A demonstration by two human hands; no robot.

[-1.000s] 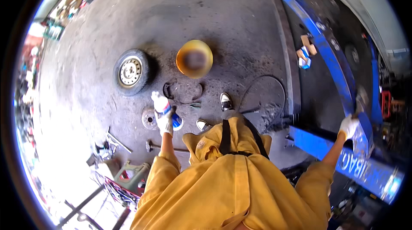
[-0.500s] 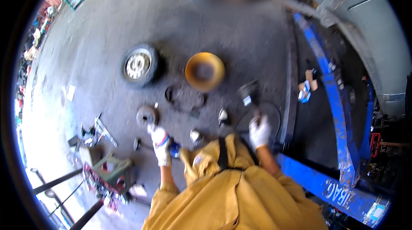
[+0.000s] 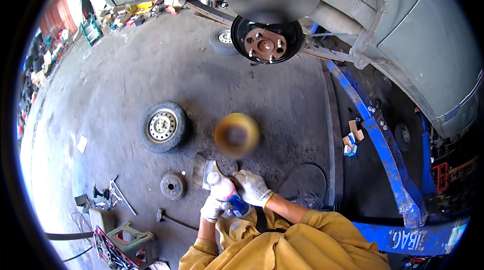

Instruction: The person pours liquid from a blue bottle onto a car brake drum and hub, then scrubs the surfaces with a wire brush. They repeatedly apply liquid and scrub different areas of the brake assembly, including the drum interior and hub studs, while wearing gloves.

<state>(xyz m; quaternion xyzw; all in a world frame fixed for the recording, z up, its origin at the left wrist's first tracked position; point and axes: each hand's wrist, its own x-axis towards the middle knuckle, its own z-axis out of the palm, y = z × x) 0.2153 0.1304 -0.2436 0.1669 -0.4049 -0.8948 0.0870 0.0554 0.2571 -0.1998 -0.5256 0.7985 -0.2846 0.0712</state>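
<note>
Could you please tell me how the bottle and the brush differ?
The bottle is rounded, while the brush has a broad, flat head. The bottle shows blue, white and red; the brush looks mostly grey. The left grip holds the bottle, the right grip the brush. Both are held close together.

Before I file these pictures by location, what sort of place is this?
Most likely a vehicle repair workshop: a vehicle with a bare wheel hub, a wheel resting on the floor, and what looks like a blue lift arm suggest it.
</note>
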